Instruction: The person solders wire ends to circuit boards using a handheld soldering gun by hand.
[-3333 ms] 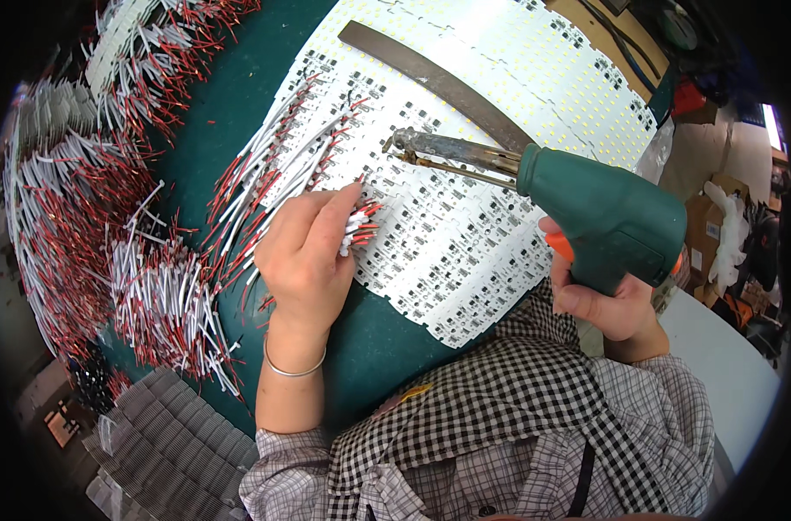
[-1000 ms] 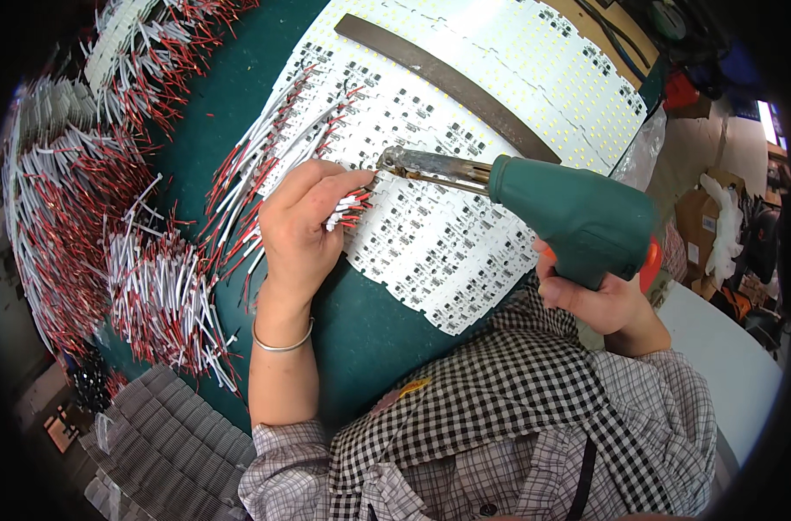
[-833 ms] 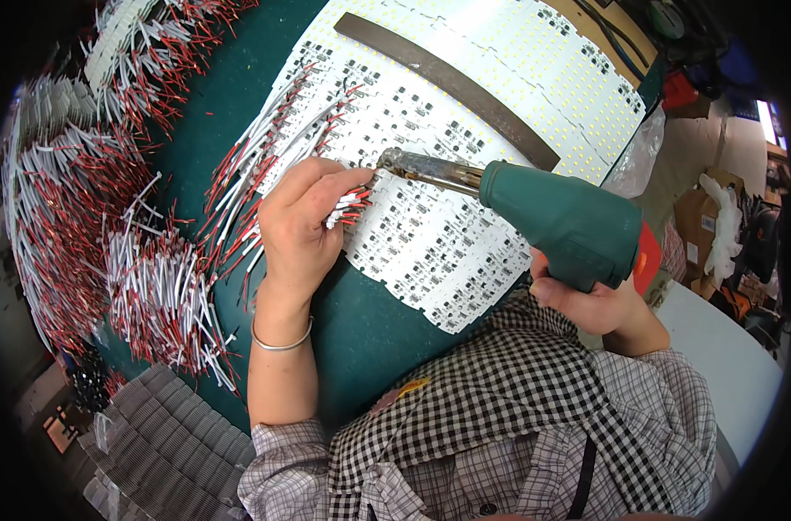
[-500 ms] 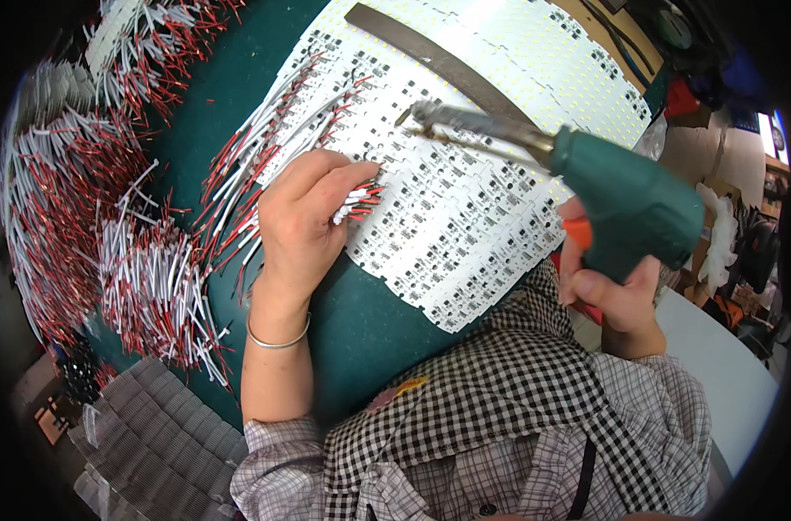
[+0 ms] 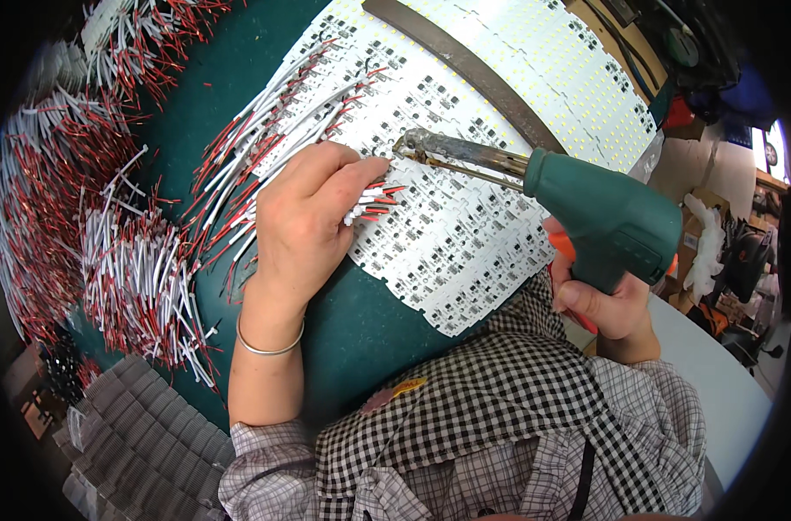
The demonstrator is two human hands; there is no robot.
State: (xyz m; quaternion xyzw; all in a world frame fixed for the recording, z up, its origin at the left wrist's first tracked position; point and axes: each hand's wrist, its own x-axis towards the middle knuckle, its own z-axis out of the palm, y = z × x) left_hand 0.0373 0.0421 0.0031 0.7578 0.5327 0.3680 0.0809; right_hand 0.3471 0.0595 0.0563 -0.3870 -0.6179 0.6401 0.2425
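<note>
My left hand (image 5: 307, 213) is closed round a small bunch of red and white wires (image 5: 376, 204), their ends poking out past the fingers. Its thumb and forefinger pinch close to the board surface. Wrapped in my right hand (image 5: 608, 300) is a green gun-shaped soldering iron (image 5: 599, 213) with an orange trigger. The iron's metal tip reaches the white circuit boards (image 5: 465, 252) just beside my left fingertips. Whether it touches a wire or pad is too small to tell. Several wires (image 5: 278, 130) run from the boards' left part.
Big heaps of red and white wires (image 5: 139, 286) cover the table's left side. A curved dark bar (image 5: 473, 65) lies across the boards. Stacked grey strips (image 5: 148, 434) sit at the lower left. The green tabletop (image 5: 352, 347) shows between the boards and my apron.
The soldering iron has moved left and slightly down, bringing its tip beside my left fingertips. My left hand stays near the same spot on the boards, still gripping the wires.
</note>
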